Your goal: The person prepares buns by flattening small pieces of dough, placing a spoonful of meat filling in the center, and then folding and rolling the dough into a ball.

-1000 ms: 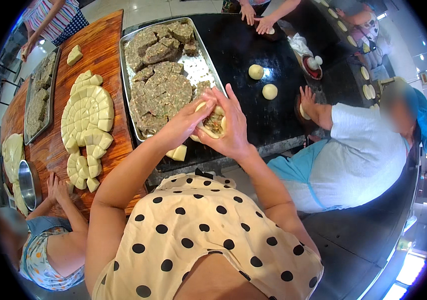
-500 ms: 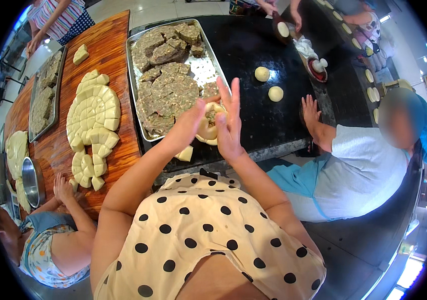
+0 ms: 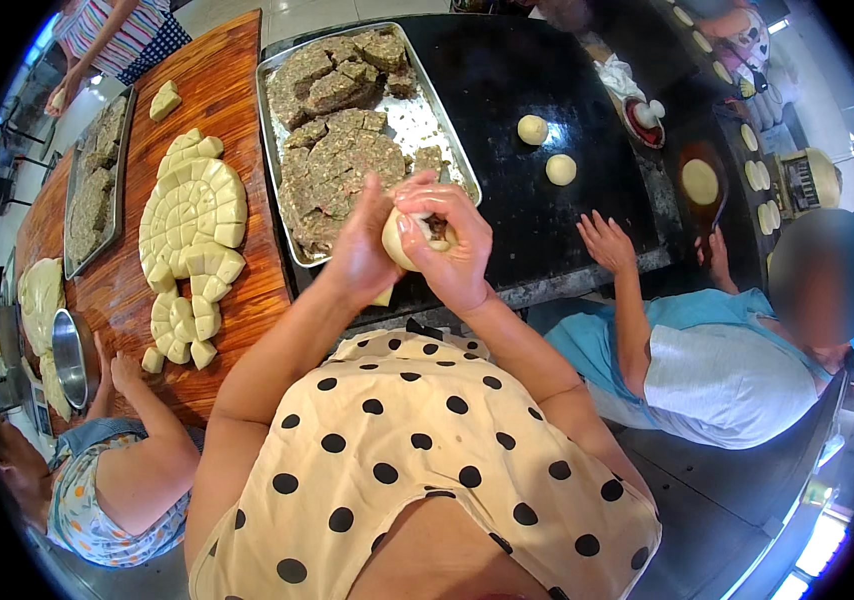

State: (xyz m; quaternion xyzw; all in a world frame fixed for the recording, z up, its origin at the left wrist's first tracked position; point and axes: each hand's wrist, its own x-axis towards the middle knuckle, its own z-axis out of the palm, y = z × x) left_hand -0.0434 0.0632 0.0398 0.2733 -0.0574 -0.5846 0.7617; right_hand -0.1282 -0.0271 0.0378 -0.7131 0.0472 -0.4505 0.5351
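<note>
Between my two hands is a round of pale dough (image 3: 399, 245) wrapped around dark filling, which shows through a gap at its top. My left hand (image 3: 362, 238) cups the dough from the left side. Curled over the opposite side, my right hand (image 3: 460, 250) presses its thumb and fingers around the dough's rim. Just beyond my hands lies a metal tray (image 3: 452, 135) with a crumbly brown-green filling (image 3: 342, 165) in broken slabs. A piece of dough (image 3: 383, 297) shows partly beneath my wrists.
Two dough balls (image 3: 561, 170) sit on the black worktop (image 3: 507, 80). Cut dough pieces (image 3: 192, 205) cover part of the wooden table (image 3: 237, 70), near a second filling tray (image 3: 75, 255) and a steel bowl (image 3: 69, 350). Co-workers stand left and right; one reaches toward a dark pan (image 3: 704, 180).
My fingers, stretched out before, have curled around the dough, and its opening looks narrower. At right the co-worker's arm has shifted, and a pan with a flat dough round now shows.
</note>
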